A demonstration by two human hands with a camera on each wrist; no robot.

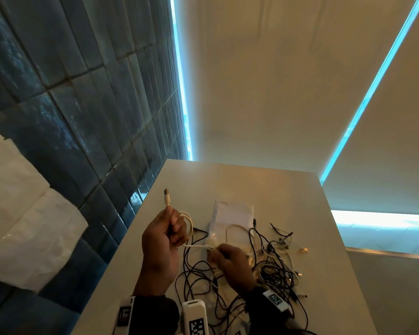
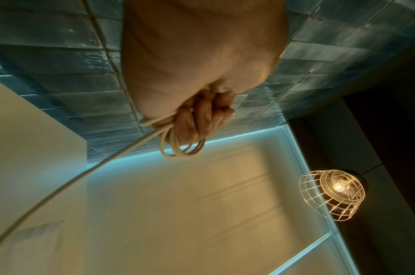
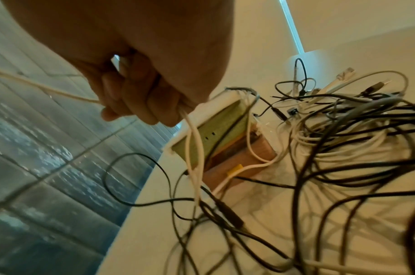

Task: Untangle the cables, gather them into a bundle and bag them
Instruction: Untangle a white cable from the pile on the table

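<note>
A: What have the fingers of the left hand got?

B: They are curled tight round a few loops of a white cable, held up above the table. Its plug sticks up past the thumb.

A: And the right hand?

B: Its fingers are closed on the same white cable, further along. A short, nearly straight stretch runs between the two hands.

A: Where does it go from there?

B: Below the right hand it drops in a couple of white strands into the tangle of cables, black and white, which lies on the table under and to the right of that hand.

A: Is the bag anywhere?

B: A flat pale bag lies on the table just beyond the tangle; a white loop and a black lead rest across its near edge.

A: Anything else?

B: In the right wrist view a small box with green and brown faces sits among the cables. Dark glazed tiles cover the wall to the left, and in the left wrist view a lit wire-cage lamp shows.
</note>
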